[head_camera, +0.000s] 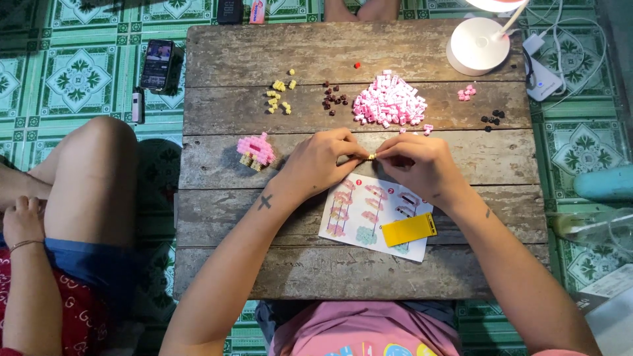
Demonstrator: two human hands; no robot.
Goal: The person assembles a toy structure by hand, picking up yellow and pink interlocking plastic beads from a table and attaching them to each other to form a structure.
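My left hand (pixel 321 163) and my right hand (pixel 417 162) meet over the middle of a low wooden table (pixel 264 264), both pinching a tiny yellow brick piece (pixel 372 156) between the fingertips. A part-built pink and yellow brick model (pixel 256 151) stands left of my left hand. Behind my hands lie a heap of pink and white bricks (pixel 390 100), several yellow bricks (pixel 279 95) and several dark brown bricks (pixel 333 97). An instruction sheet (pixel 359 214) with a yellow tool (pixel 409 229) on it lies under my wrists.
A white lamp base (pixel 478 45) stands at the table's far right, near a few pink bricks (pixel 467 93) and dark bricks (pixel 493 118). A phone (pixel 159 64) lies on the tiled floor. Another person's knee (pixel 92 178) and hand (pixel 21 221) are at the left.
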